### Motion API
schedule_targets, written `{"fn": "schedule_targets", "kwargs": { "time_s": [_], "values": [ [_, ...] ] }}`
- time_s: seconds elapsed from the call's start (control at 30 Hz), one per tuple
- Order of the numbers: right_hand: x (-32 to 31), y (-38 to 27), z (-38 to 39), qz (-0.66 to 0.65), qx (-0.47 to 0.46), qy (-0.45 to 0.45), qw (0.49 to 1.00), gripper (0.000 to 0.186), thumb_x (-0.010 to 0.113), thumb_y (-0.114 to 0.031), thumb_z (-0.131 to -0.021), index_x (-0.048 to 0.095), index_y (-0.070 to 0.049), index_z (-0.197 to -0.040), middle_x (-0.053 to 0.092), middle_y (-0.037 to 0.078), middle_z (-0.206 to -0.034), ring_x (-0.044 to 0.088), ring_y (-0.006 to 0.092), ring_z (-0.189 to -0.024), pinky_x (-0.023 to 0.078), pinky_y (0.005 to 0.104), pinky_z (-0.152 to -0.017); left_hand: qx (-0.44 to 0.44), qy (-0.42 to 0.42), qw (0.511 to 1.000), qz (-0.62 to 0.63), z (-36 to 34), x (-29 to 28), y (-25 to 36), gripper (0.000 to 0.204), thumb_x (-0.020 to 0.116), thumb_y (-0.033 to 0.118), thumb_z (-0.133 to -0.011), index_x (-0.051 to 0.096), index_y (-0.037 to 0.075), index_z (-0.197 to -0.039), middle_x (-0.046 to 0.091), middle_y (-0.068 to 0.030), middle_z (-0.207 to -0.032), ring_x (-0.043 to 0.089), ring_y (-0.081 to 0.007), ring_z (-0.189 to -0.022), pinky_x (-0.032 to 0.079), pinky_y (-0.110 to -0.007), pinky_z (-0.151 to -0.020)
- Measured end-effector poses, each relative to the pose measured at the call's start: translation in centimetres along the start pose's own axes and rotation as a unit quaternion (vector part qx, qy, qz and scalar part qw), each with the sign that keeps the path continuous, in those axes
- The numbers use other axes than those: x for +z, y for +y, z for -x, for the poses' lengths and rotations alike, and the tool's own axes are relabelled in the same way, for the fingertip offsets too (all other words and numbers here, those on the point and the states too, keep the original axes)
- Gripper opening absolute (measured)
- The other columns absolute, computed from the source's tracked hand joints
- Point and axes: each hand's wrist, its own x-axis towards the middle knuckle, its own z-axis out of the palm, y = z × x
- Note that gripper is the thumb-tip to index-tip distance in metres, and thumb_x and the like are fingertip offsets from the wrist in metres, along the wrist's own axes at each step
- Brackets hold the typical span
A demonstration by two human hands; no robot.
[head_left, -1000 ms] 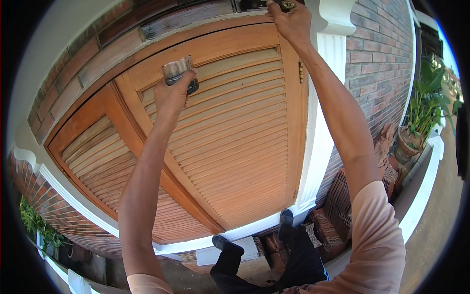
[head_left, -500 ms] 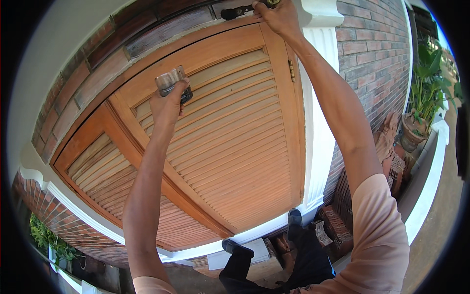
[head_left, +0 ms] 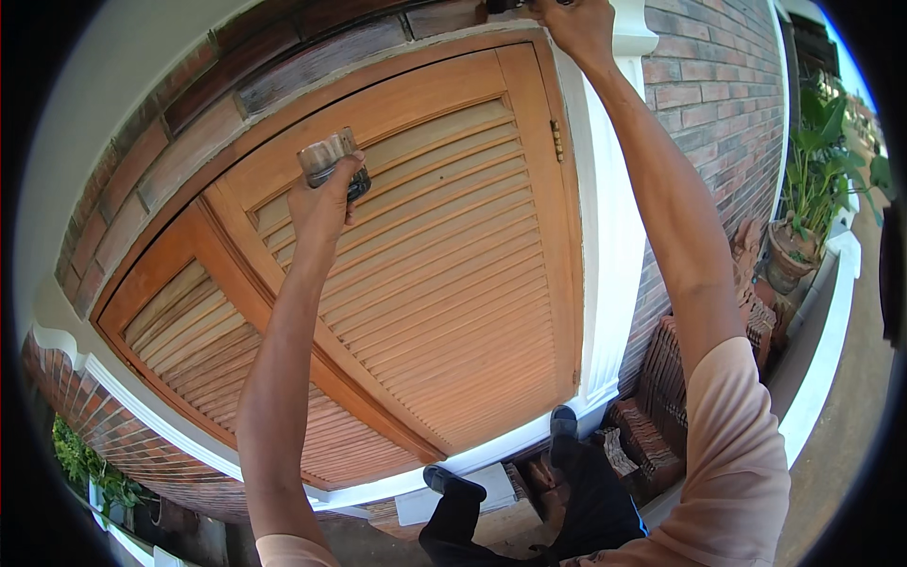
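My left hand point(head_left: 322, 200) is closed around a small clear plastic container point(head_left: 331, 156) with dark stuff in its lower part, held up in front of the louvred wooden shutters point(head_left: 444, 246). High up at the top edge of the picture, my right hand point(head_left: 581, 26) grips a paintbrush point(head_left: 503, 6) with a dark head. The brush is at the brick band point(head_left: 321, 57) above the shutter frame, pointing left. Much of the brush is cut off by the picture's edge, so I cannot tell whether its bristles touch the brick.
My feet, in dark shoes point(head_left: 453, 482), are on a low ledge below the window. Stacked clay roof tiles point(head_left: 647, 439) stand to the right, with a potted plant point(head_left: 792, 250) beyond. A white column point(head_left: 609, 255) borders the shutters, and a brick wall point(head_left: 713, 113) continues right.
My right hand has moved up and to the right with the paintbrush, so less of the brush shows. My left hand and the container stay almost where they were.
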Motion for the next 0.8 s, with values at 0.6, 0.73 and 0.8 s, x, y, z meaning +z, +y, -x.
{"fn": "schedule_targets", "kwargs": {
  "time_s": [0.6,0.73,0.8],
  "values": [
    [8.8,-12.9,1.3,0.055,-0.212,-0.085,0.972,0.018,0.064,-0.019,-0.088,0.073,-0.003,-0.085,0.07,0.025,-0.081,0.07,0.0462,-0.079,0.057,0.0507,-0.072,0.002,0.01,0.999,-0.036,0.9,-5.5,0.1,0.053,0.084,0.048,-0.073,0.073,0.003,-0.098,0.067,-0.0049,-0.078,0.061,-0.0112,-0.061,0.049,-0.028,-0.052],
    [13.2,-18.4,3.4,-0.162,-0.091,-0.119,0.975,0.017,0.065,-0.017,-0.089,0.074,-0.002,-0.089,0.073,0.019,-0.075,0.074,0.0329,-0.07,0.058,0.042,-0.068,0.016,0.013,0.999,-0.045,1.5,-7.8,-0.7,0.057,0.084,0.047,-0.073,0.073,-0.001,-0.102,0.073,-0.01,-0.088,0.069,-0.0177,-0.076,0.055,-0.031,-0.069],
    [15.2,-21.1,4.5,-0.28,0.003,-0.165,0.946,0.017,0.065,-0.016,-0.09,0.075,-0.002,-0.09,0.074,0.016,-0.074,0.074,0.0268,-0.067,0.058,0.0385,-0.066,0.013,0.02,0.998,-0.051,1.7,-8.9,-1.0,0.058,0.084,0.047,-0.073,0.073,-0.002,-0.103,0.074,-0.0115,-0.091,0.07,-0.0191,-0.082,0.055,-0.032,-0.075]
  ]
}}
